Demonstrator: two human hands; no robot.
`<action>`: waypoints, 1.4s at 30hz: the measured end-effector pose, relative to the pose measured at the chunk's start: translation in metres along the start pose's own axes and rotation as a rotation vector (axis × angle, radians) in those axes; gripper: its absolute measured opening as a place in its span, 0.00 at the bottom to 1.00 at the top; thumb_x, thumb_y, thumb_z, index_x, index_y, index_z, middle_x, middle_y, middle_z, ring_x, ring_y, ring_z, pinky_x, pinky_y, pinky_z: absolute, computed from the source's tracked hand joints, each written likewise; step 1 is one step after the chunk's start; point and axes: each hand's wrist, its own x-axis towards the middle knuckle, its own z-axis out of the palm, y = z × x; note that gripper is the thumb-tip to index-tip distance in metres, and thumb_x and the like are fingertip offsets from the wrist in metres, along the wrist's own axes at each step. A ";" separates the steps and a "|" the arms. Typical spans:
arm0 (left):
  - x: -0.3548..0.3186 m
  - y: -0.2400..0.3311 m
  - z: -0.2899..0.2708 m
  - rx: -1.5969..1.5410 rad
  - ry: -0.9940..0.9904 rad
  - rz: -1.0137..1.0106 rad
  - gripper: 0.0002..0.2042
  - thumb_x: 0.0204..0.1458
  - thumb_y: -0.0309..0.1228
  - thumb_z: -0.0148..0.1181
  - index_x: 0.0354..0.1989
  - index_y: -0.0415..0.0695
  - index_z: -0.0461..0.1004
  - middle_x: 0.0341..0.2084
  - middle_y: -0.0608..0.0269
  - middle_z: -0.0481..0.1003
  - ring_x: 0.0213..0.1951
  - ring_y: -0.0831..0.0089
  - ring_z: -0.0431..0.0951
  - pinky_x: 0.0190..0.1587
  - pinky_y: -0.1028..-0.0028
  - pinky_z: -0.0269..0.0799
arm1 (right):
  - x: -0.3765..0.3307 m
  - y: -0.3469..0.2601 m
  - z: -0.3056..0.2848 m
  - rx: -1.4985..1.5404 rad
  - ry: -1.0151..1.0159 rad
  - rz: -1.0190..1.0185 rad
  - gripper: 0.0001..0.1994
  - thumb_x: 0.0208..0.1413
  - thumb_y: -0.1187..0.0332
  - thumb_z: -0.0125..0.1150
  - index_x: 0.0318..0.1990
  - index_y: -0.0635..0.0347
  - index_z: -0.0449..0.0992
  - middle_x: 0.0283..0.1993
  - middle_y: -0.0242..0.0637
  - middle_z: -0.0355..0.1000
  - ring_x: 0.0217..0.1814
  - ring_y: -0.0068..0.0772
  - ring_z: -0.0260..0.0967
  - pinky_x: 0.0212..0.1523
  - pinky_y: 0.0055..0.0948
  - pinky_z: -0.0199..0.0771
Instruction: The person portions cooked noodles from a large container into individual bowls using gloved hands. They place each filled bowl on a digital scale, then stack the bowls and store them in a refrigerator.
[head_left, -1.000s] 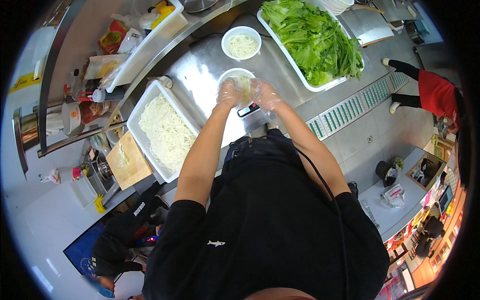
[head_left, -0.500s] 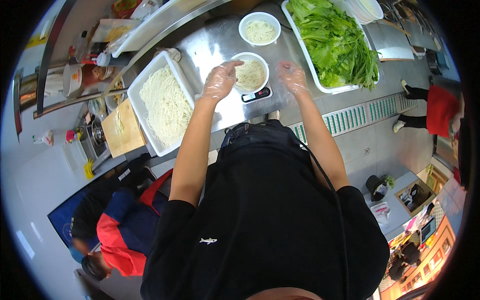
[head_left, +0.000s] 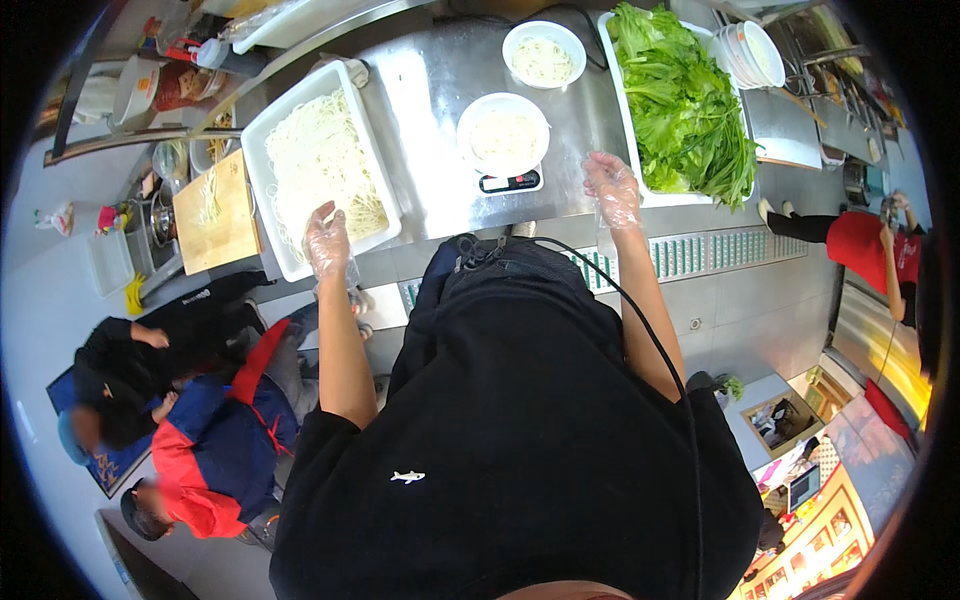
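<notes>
Both my hands wear clear plastic gloves. My left hand (head_left: 326,240) hovers over the near side of a white tray (head_left: 378,190) heaped with pale noodles (head_left: 318,150), fingers apart and holding nothing I can see. My right hand (head_left: 611,188) is in the air beside the lettuce tray, its fingers loosely bent and empty. Between them, a white bowl (head_left: 547,140) with a portion of noodles (head_left: 503,137) rests on a small digital scale (head_left: 512,184). Behind it stands a second white bowl (head_left: 512,50), also with noodles inside.
A white tray (head_left: 627,110) of green leafy lettuce (head_left: 680,100) lies on the steel counter (head_left: 410,110) at right, with stacked bowls (head_left: 752,55) beyond. At left is a wooden cutting board (head_left: 215,215). Two people (head_left: 215,440) are at lower left; another person (head_left: 865,250) is at right.
My left hand has moved from the bowl on the scale leftward to the noodle tray. My right hand has shifted slightly right and nearer to me. The view has shifted a little.
</notes>
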 end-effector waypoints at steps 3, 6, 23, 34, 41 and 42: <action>-0.005 -0.014 0.014 -0.122 0.033 -0.067 0.17 0.62 0.27 0.63 0.58 0.39 0.76 0.48 0.49 0.81 0.47 0.66 0.82 0.52 0.68 0.75 | -0.007 -0.011 0.003 0.049 0.008 0.003 0.17 0.62 0.66 0.66 0.54 0.67 0.78 0.39 0.37 0.77 0.33 0.22 0.74 0.34 0.24 0.76; -0.019 -0.004 0.018 -0.199 -0.004 -0.103 0.17 0.61 0.28 0.64 0.58 0.40 0.76 0.45 0.49 0.82 0.45 0.69 0.81 0.51 0.70 0.75 | -0.008 -0.020 0.010 -0.120 0.001 -0.021 0.14 0.61 0.68 0.66 0.51 0.63 0.81 0.39 0.37 0.79 0.35 0.25 0.75 0.36 0.26 0.77; -0.030 -0.003 -0.030 -0.298 -0.182 -0.028 0.14 0.63 0.30 0.63 0.55 0.43 0.78 0.48 0.61 0.82 0.45 0.71 0.80 0.52 0.70 0.74 | 0.061 -0.082 0.138 -1.554 -0.350 -0.208 0.23 0.61 0.50 0.64 0.55 0.58 0.78 0.50 0.53 0.80 0.53 0.54 0.79 0.54 0.45 0.79; 0.008 -0.019 -0.047 -0.427 -0.283 -0.090 0.13 0.64 0.31 0.61 0.54 0.41 0.79 0.49 0.59 0.82 0.50 0.68 0.81 0.57 0.69 0.74 | 0.063 -0.074 0.151 -1.204 -0.175 -0.033 0.15 0.56 0.58 0.70 0.37 0.63 0.85 0.35 0.45 0.83 0.37 0.41 0.80 0.41 0.40 0.78; 0.040 -0.018 -0.038 -0.425 -0.342 0.090 0.11 0.65 0.30 0.61 0.52 0.40 0.78 0.46 0.59 0.82 0.45 0.72 0.79 0.52 0.71 0.74 | 0.022 -0.097 0.136 -0.853 -0.070 0.023 0.10 0.55 0.64 0.74 0.33 0.63 0.85 0.25 0.37 0.81 0.22 0.24 0.72 0.26 0.27 0.73; 0.045 -0.022 -0.032 -0.438 -0.358 0.103 0.11 0.65 0.31 0.61 0.52 0.40 0.79 0.46 0.60 0.82 0.44 0.73 0.79 0.52 0.71 0.74 | 0.022 -0.098 0.134 -0.814 -0.051 0.009 0.10 0.54 0.65 0.74 0.33 0.64 0.84 0.25 0.37 0.81 0.21 0.23 0.70 0.25 0.27 0.72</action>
